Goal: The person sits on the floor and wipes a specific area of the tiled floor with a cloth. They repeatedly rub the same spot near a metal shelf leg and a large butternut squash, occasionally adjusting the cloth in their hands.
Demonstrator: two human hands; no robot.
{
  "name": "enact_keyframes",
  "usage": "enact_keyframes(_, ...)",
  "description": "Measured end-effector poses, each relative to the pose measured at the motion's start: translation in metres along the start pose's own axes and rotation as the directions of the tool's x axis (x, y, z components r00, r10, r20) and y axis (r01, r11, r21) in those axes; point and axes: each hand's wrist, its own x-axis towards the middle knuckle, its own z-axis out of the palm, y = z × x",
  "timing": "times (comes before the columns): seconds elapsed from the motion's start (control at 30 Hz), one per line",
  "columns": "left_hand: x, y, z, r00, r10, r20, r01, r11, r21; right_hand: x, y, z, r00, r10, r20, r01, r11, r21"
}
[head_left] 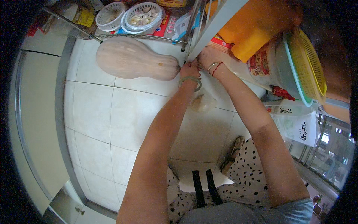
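Observation:
My left hand [190,69], with a pale green bangle at its wrist, is beside the stem end of a large tan squash [136,59] lying on the tiled floor. Its fingers are curled closed at the foot of a white metal post [216,28]; what they grip is hidden. Right next to it is my right hand [209,56], wearing a thin bangle and a red cord. The post covers part of that hand, and its fingers do not show. A clear plastic bag [203,102] with something brownish inside sits between my forearms, just below the left wrist.
Above the squash, a wire rack [149,36] holds a white basket of garlic [143,16] and another white basket [110,16]. To the right are an orange cloth [250,28], a yellow colander [307,63] in a pale green basin [292,71], and a white printed bag [298,125]. Cabinets [39,112] line the left.

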Motion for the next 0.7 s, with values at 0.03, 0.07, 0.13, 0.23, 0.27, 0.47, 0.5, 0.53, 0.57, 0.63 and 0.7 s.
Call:
enact_keyframes(0.03, 0.002, -0.003, -0.005, 1.0, 0.019, -0.021, -0.017, 0.997, 0.079, -0.005, -0.007, 0.001, 0.998, 0.011, 0.062, -0.01, 1.0, -0.011)
enact_keyframes(0.07, 0.005, -0.005, -0.01, 0.998, 0.045, -0.038, -0.038, 0.988, 0.152, -0.016, -0.017, -0.006, 0.993, 0.02, 0.117, -0.017, 0.999, -0.03)
enact_keyframes(0.13, 0.026, -0.021, -0.023, 0.903, 0.42, -0.092, -0.318, 0.795, 0.516, -0.041, -0.039, -0.018, 0.988, 0.023, 0.152, -0.02, 1.0, -0.022)
enact_keyframes(0.23, 0.068, -0.049, -0.061, 0.558, 0.817, 0.145, -0.418, 0.125, 0.9, -0.052, -0.067, -0.034, 0.987, -0.009, 0.16, 0.003, 0.999, 0.038)
enact_keyframes(0.27, 0.06, -0.046, -0.044, 0.672, 0.719, 0.177, -0.444, 0.2, 0.873, -0.05, -0.05, -0.025, 0.992, 0.01, 0.124, -0.014, 0.999, 0.032)
enact_keyframes(0.47, 0.032, -0.022, -0.018, 0.982, 0.155, -0.105, -0.131, 0.97, 0.206, -0.022, -0.031, -0.015, 0.996, 0.065, 0.057, -0.065, 0.998, -0.009)
enact_keyframes(0.5, 0.033, -0.02, -0.02, 0.981, 0.166, -0.102, -0.141, 0.966, 0.218, -0.028, -0.031, -0.015, 0.995, 0.062, 0.077, -0.063, 0.998, 0.011)
enact_keyframes(0.53, 0.03, -0.016, -0.024, 0.977, 0.193, -0.089, -0.153, 0.929, 0.338, -0.043, -0.034, -0.016, 0.993, 0.056, 0.108, -0.06, 0.998, 0.032)
enact_keyframes(0.57, 0.02, -0.012, -0.021, 0.976, 0.208, -0.06, -0.16, 0.88, 0.448, -0.059, -0.033, -0.017, 0.987, 0.061, 0.147, -0.068, 0.997, 0.042)
enact_keyframes(0.63, 0.019, -0.015, -0.027, 0.969, 0.242, -0.053, -0.191, 0.867, 0.461, -0.071, -0.04, -0.024, 0.991, 0.036, 0.129, -0.043, 0.998, 0.053)
enact_keyframes(0.7, 0.034, -0.025, -0.04, 0.965, 0.25, -0.081, -0.218, 0.933, 0.288, -0.064, -0.049, -0.028, 0.996, 0.0, 0.09, -0.005, 0.999, 0.05)
